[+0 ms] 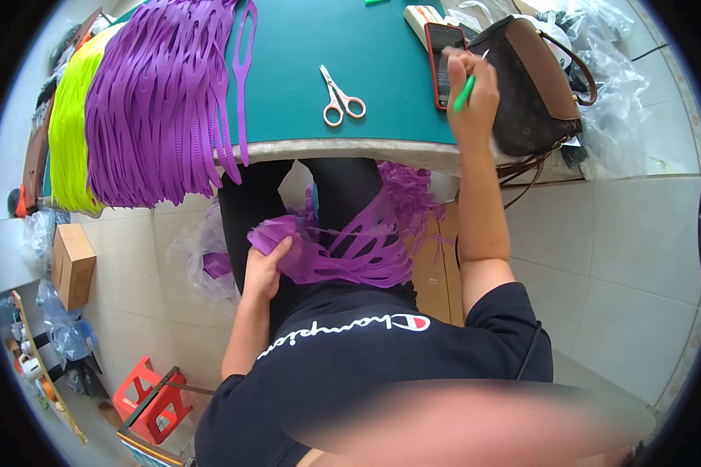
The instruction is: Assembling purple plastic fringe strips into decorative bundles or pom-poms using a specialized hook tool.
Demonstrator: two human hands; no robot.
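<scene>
Fingers of the right hand [472, 87] hold green tool [464, 93] upright, tip toward phone [444, 62].

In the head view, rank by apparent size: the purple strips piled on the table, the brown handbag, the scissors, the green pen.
1. Purple strips
2. Brown handbag
3. Scissors
4. Green pen, partly hidden in the right hand

Small workshop — green cutting table [350, 93], heaped purple strips [160, 101], scissors [339, 97], tiled floor [623, 257]

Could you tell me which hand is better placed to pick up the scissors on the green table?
Right hand: it is already up at the table beside the scissors, though holding a green pen. The left hand rests in the lap.
</scene>
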